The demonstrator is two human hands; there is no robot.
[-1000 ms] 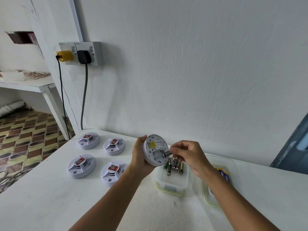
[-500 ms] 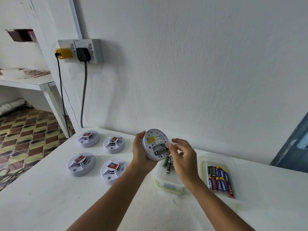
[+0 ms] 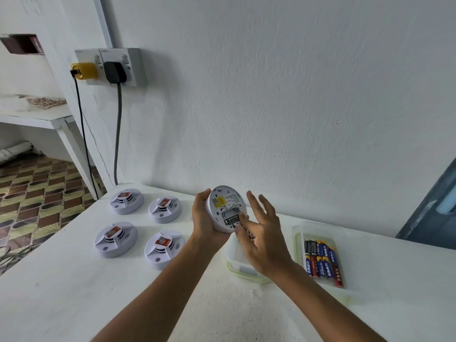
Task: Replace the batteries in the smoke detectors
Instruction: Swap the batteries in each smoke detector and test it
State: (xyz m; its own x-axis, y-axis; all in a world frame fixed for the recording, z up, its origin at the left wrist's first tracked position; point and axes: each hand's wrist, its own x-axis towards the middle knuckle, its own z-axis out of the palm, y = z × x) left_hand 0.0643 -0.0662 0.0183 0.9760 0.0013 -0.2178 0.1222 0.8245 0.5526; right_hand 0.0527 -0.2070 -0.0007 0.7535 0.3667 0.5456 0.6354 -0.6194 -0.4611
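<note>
Low in the frame both forearms rise toward its centre; the right hand (image 3: 265,239) is spread, fingers straight and fanned, its thumb pressing at the battery (image 3: 231,220) seated in the open bay, though whether it grips or only pushes I cannot tell; the left hand (image 3: 204,219) is curled round the rim of the smoke detector (image 3: 225,208), holding it back-side toward the camera, above the table (image 3: 74,292). The battery's long axis runs left to right across the bay, just left of the right thumb, so the right hand is nearer for prying it out; under that hand sits a small green-rimmed tub (image 3: 237,261), and right of it a tray of fresh batteries (image 3: 323,261), within the right hand's reach. Further back at centre left, four more detectors (image 3: 139,227) rest on the table; beyond, at upper left, the wall socket (image 3: 111,66) holds two plugs.
</note>
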